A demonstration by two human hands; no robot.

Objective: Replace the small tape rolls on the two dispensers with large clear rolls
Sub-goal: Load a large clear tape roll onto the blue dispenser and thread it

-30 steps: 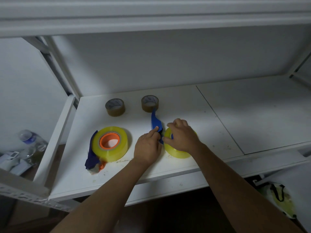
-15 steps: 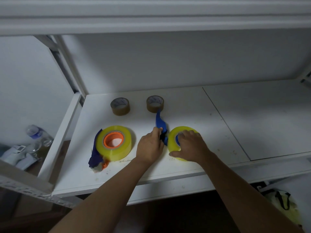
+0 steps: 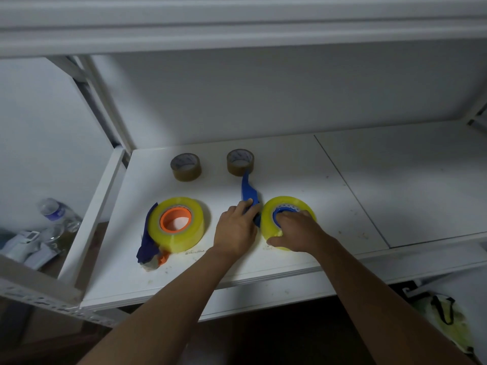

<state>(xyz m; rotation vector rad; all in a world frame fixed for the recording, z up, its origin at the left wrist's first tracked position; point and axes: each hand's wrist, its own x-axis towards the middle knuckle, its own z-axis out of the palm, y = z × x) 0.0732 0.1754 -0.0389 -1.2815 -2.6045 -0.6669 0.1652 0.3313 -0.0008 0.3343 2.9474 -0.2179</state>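
Head view. White shelf board (image 3: 290, 164) carries all the task items. Left hand (image 3: 235, 227) lies palm down, fingers closed over the handle of the blue dispenser (image 3: 249, 192), whose far tip touches the right small brown roll (image 3: 240, 162). Right hand (image 3: 297, 229) rests on top of the right large clear roll (image 3: 268, 219), fingers spread over its near side and its blue hub (image 3: 283, 208); whether they grip or only press, I cannot tell. This roll lies flat, seated on the blue dispenser's hub.

Left large clear roll (image 3: 179, 227) lies flat on an orange hub (image 3: 176, 219), mounted on the second dispenser (image 3: 147, 243), dark blue, handle toward the shelf's front edge. Left small brown roll (image 3: 186, 166) stands apart at the back. Plastic bottle (image 3: 56, 213) lies below, left of the shelf.
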